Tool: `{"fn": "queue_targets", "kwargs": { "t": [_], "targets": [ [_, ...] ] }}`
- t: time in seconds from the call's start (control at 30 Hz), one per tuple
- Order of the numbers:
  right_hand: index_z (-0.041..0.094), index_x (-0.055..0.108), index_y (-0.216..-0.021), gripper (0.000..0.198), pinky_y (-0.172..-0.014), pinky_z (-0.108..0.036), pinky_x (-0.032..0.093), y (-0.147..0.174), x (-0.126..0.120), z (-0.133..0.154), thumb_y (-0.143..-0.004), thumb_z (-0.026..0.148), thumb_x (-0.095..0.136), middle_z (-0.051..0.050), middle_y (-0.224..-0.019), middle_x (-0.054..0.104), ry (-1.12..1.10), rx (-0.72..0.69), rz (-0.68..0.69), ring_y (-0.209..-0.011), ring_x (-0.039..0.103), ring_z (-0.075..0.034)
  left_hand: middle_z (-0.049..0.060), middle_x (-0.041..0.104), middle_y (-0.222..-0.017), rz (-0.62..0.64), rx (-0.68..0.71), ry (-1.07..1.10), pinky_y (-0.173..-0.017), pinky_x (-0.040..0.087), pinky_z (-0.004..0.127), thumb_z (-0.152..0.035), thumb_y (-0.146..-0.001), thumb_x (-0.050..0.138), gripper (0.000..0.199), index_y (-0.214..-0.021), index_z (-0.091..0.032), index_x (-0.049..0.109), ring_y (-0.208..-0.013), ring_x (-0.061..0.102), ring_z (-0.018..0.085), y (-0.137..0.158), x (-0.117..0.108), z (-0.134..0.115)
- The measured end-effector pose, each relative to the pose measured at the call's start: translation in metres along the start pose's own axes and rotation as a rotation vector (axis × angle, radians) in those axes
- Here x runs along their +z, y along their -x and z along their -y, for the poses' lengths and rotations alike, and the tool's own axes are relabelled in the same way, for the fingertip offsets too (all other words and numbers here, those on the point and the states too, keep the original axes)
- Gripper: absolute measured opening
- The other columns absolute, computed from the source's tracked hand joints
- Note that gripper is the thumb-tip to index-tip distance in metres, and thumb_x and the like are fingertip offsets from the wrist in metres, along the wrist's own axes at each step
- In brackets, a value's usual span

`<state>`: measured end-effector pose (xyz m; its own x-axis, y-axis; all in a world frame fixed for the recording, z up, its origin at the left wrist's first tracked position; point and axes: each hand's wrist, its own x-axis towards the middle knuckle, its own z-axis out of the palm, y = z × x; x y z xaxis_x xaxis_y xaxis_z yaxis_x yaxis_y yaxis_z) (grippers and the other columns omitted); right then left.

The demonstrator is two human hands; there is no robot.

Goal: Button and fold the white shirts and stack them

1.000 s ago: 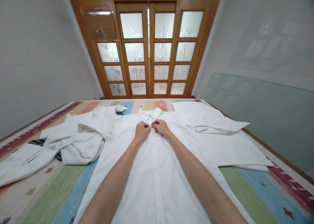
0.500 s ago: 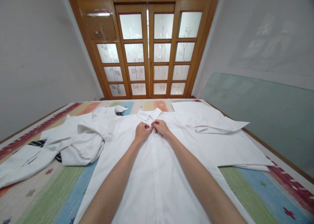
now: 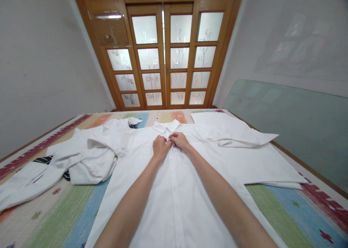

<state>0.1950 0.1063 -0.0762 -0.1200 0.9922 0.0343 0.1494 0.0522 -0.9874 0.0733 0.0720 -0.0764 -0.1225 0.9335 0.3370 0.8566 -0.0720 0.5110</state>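
A white collared shirt lies spread face up, its collar at the far end and its button placket running down the middle toward me. Just below the collar, my left hand pinches the placket's edge with fingers curled. Right against it, my right hand is closed in a pinch on the same stretch of placket. The fingertips of both hands meet, and whatever button lies between them is hidden.
A crumpled white garment with black striped parts lies on the left. Folded white cloth rests at the right over the sleeve. Beneath is a striped, patterned cover. A greenish panel leans along the right wall; wooden glazed doors stand behind.
My left hand has turned slightly, its fingers curling more upright at the placket. Both hands stay below the collar, and the whole view has shifted a little.
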Motion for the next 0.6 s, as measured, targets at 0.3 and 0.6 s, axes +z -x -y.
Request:
{"fn": "queue_targets", "kwargs": {
  "t": [0.3, 0.6],
  "targets": [
    [0.017, 0.061, -0.067, 0.010, -0.037, -0.015, 0.034, 0.0003, -0.0007, -0.0012, -0.065, 0.008, 0.057, 0.006, -0.048, 0.059, 0.052, -0.011, -0.004, -0.033, 0.046, -0.006, 0.008, 0.064, -0.085, 0.016, -0.003, -0.046, -0.072, 0.041, 0.029, -0.035, -0.076, 0.065, 0.017, -0.073, -0.018, 0.062, -0.085, 0.061, 0.022, -0.0006, -0.0027, -0.0019],
    [0.017, 0.060, -0.067, 0.010, -0.037, -0.016, 0.032, 0.0009, -0.0032, -0.0005, -0.063, 0.008, 0.062, 0.009, -0.041, 0.052, -0.005, -0.025, 0.066, -0.034, 0.044, -0.006, 0.009, 0.063, -0.089, 0.017, 0.041, -0.065, -0.076, 0.041, 0.029, -0.027, -0.082, 0.058, 0.014, -0.077, -0.017, 0.067, -0.088, 0.060, 0.021, 0.0056, -0.0038, -0.0029]
  ]
}}
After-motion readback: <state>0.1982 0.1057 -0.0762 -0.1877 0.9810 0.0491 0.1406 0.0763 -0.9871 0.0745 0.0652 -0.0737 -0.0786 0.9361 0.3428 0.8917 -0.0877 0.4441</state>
